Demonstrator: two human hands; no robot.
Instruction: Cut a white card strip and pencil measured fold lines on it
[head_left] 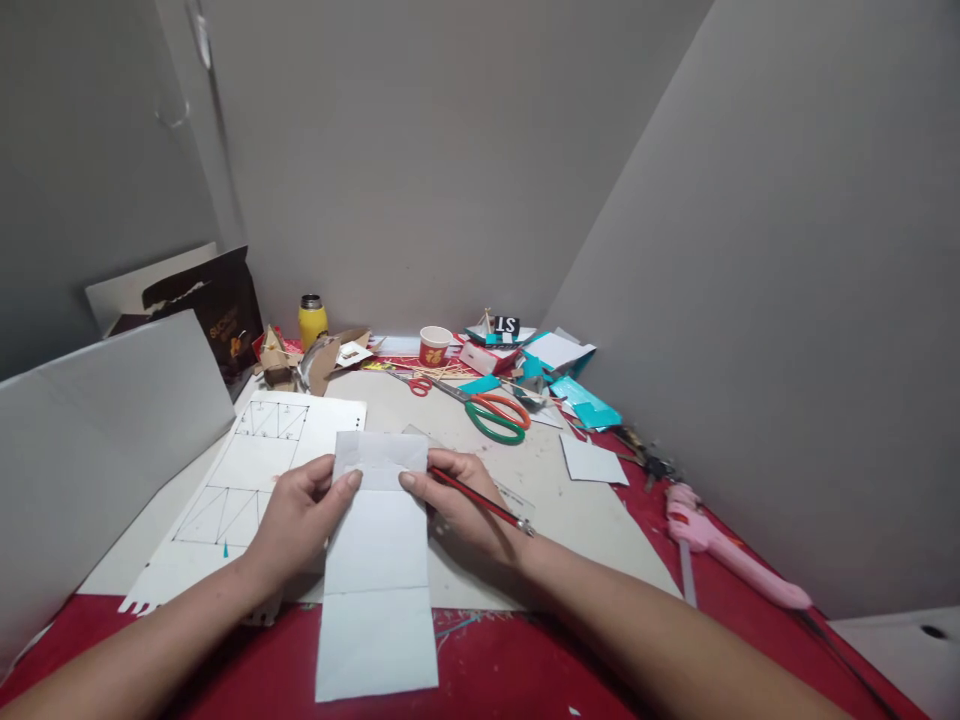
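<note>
Strip of white card [377, 570], 2 creases made, top panel folded; left hand [296, 520] pinches it, right hand [461, 500] pinches it at 3 o'clock, gripping pencil [480, 500].

Both forearms are bare to the frame edge, sleeveless; left hand [300, 510] and right hand [461, 500] wear no gloves, rings or watch.

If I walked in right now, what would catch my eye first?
Front and centre, the left hand and right hand hold a creased white paper strip, the right also gripping a red pencil. Behind lie green-and-orange scissors; a pink glue gun rests at the right.
</note>
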